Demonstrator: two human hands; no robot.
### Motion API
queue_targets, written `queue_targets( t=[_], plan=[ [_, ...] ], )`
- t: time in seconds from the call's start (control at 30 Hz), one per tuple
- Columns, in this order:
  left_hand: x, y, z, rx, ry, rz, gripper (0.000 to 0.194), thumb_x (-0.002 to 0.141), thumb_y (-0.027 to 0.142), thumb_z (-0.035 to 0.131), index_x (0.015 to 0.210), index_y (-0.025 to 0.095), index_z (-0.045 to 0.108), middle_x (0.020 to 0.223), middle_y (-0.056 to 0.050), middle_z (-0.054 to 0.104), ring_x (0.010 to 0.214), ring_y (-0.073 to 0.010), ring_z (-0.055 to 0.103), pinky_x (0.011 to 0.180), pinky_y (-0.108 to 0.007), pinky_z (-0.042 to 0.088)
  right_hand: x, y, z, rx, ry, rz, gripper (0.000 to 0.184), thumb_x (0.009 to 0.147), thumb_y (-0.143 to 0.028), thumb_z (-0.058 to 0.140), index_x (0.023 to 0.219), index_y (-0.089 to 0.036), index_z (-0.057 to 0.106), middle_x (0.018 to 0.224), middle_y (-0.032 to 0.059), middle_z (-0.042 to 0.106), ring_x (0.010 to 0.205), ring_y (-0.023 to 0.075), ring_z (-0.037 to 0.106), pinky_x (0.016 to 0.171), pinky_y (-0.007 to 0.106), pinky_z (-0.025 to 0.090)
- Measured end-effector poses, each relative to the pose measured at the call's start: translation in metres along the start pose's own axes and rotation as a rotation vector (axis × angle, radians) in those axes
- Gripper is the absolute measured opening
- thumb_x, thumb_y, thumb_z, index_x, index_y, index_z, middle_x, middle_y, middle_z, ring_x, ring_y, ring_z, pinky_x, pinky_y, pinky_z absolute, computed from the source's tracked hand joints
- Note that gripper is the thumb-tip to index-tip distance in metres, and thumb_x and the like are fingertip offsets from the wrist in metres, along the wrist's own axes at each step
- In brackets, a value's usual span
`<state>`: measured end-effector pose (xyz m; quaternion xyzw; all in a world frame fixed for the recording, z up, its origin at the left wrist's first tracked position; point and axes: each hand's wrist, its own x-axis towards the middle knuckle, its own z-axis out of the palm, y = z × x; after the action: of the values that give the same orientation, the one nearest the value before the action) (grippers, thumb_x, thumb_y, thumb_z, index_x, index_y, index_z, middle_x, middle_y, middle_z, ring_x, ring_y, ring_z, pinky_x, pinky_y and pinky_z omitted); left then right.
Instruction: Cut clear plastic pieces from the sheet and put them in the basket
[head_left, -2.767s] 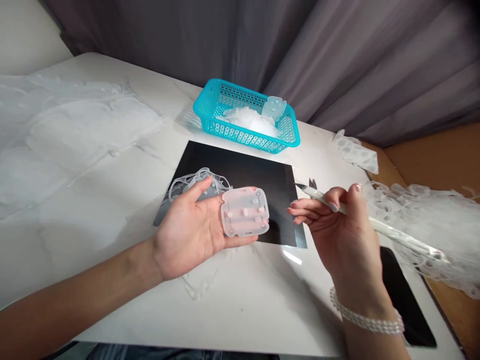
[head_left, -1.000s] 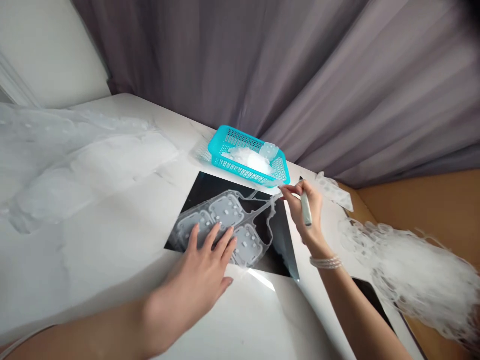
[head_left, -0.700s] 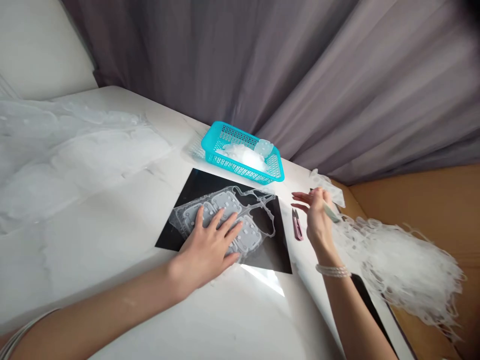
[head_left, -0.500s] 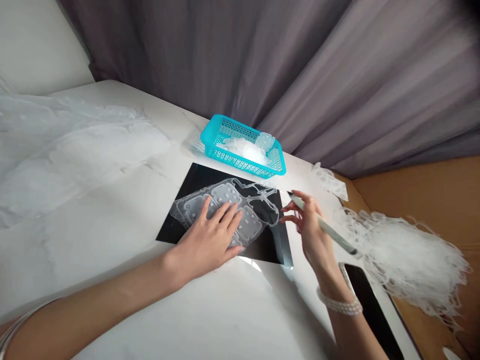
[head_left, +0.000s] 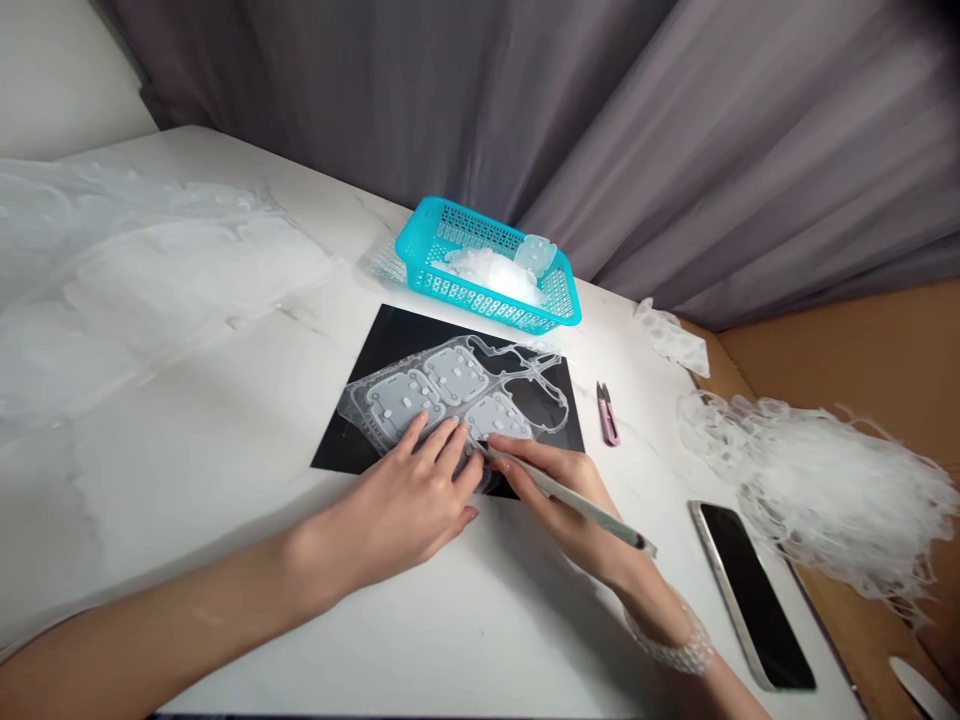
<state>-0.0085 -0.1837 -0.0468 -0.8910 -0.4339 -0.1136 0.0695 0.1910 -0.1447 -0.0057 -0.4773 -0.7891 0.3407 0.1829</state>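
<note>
A translucent moulded sheet (head_left: 499,412) with rounded rectangular pads and thin looping edge strips lies on a black mat (head_left: 352,440). My left hand (head_left: 416,485) rests flat on its near edge, fingers spread. My right hand (head_left: 566,490) grips a slim, pale grey pen-like tool (head_left: 592,512). The tool's dark tip meets the sheet just right of my left fingertips, beside the lower right pad. Whether it is a knife or tweezers I cannot tell. Part of the sheet's near edge is hidden under my hands.
Behind the mat stands a turquoise basket (head_left: 420,250) holding translucent pieces. Pink-handled thread snips (head_left: 608,415) and a phone (head_left: 754,595) lie to the right. A heap of looped strips (head_left: 825,490) spills off the right edge. Stacked translucent sheets (head_left: 150,280) cover the left.
My right hand has moved left and nearer, bringing the tool's tip onto the sheet. My left hand has slid slightly toward me. The snips have come into full view.
</note>
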Motion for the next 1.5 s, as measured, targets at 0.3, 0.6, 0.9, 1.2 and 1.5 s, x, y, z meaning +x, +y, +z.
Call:
queue_targets(
  t=[0.3,0.6,0.9,1.2,1.5],
  plan=[
    [0.000,0.000,-0.003,0.007,-0.045,0.009,0.044,0.101,0.038,0.045,0.129,0.008,0.060,0.137,-0.026,0.059,0.131,-0.0372,0.054,0.106,-0.056,0.045,0.008,-0.003,0.004,-0.138,0.008,-0.120,0.024,0.099,-0.026,0.052,0.111,-0.019,0.071,0.103,0.0057,0.077,0.087,0.0190,0.074,0.078,0.031,0.058],
    [0.002,0.000,-0.008,-0.009,-0.083,-0.019,0.044,0.099,0.039,0.048,0.129,0.009,0.061,0.136,-0.025,0.060,0.130,-0.0370,0.054,0.104,-0.057,0.046,-0.014,0.017,0.002,-0.238,0.034,-0.213,0.030,0.096,-0.024,0.057,0.124,-0.026,0.064,0.122,0.0085,0.070,0.110,0.0251,0.069,0.090,0.041,0.060],
    [0.000,0.001,-0.008,0.030,-0.077,-0.007,0.044,0.099,0.040,0.049,0.126,0.009,0.063,0.137,-0.022,0.060,0.130,-0.0356,0.055,0.106,-0.056,0.046,-0.004,0.000,0.017,-0.533,0.039,-0.472,0.033,0.102,-0.013,0.039,0.119,-0.005,0.065,0.118,0.0224,0.067,0.114,0.0293,0.064,0.088,0.043,0.062],
    [-0.005,-0.001,0.001,0.099,-0.035,0.032,0.046,0.103,0.033,0.038,0.126,0.006,0.066,0.135,-0.021,0.062,0.129,-0.0345,0.057,0.105,-0.055,0.047,0.002,0.006,0.032,-0.743,-0.012,-0.517,0.040,0.100,-0.011,0.037,0.131,0.002,0.059,0.130,0.0267,0.063,0.118,0.0347,0.060,0.091,0.048,0.058],
    [-0.006,0.000,0.004,0.086,-0.022,0.007,0.047,0.102,0.032,0.036,0.134,0.009,0.061,0.139,-0.020,0.060,0.129,-0.0338,0.057,0.103,-0.055,0.048,0.006,0.037,0.000,0.141,0.357,-0.033,0.034,0.098,-0.018,0.041,0.112,-0.020,0.072,0.109,0.0088,0.075,0.099,0.0206,0.070,0.089,0.040,0.058]
  ],
)
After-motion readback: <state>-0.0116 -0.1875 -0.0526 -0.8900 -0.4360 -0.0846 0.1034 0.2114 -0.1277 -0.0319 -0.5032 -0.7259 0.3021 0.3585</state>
